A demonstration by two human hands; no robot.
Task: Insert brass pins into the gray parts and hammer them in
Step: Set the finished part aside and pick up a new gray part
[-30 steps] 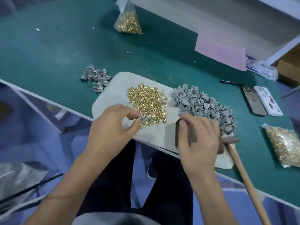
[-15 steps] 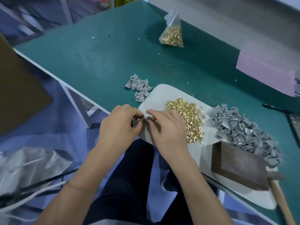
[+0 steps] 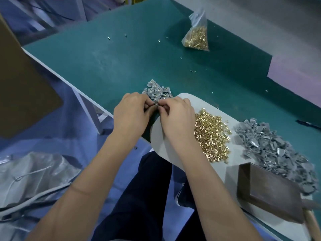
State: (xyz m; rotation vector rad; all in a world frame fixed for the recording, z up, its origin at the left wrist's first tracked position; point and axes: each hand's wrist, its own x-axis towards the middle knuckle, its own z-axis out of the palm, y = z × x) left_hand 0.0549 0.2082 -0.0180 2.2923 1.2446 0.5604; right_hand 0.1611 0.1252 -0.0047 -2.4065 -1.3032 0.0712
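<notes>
**Inspector A:** We record both hands raised together at the near edge of the green worktop (image 3: pixel 121 66). The left hand (image 3: pixel 132 117) and the right hand (image 3: pixel 175 117) meet fingertip to fingertip, each pinching at one small gray part (image 3: pixel 155 103) held between them. Whether a pin is already seated in it, we cannot tell; the piece is too small and mostly covered.

**Inspector B:** Agreed. We judge this to be the insertion step: one hand steadies the part while the other feeds the pin, which explains the close, curled grip.

**Inspector A:** The supplies lie on the right side. We note the loose pile of brass pins (image 3: pixel 211 136) on the pale mat (image 3: pixel 191 100), with the heap of gray parts (image 3: pixel 276 152) just beyond it, partly on the mat.

**Inspector B:** The small cluster of parts (image 3: pixel 157 90) sits apart, just beyond the hands. Brass shows in several, so we take these as fitted pieces kept separate from raw stock.

**Inspector A:** The dark block (image 3: pixel 267 192) lies at the mat's near right corner, with a wooden hammer handle (image 3: pixel 312 226) at the frame edge beside it. We judge it the striking base. Neither is touched, so hammering is not yet under way.

**Inspector B:** A sealed bag of pins (image 3: pixel 196 37) stands far back, seemingly in reserve.
</notes>
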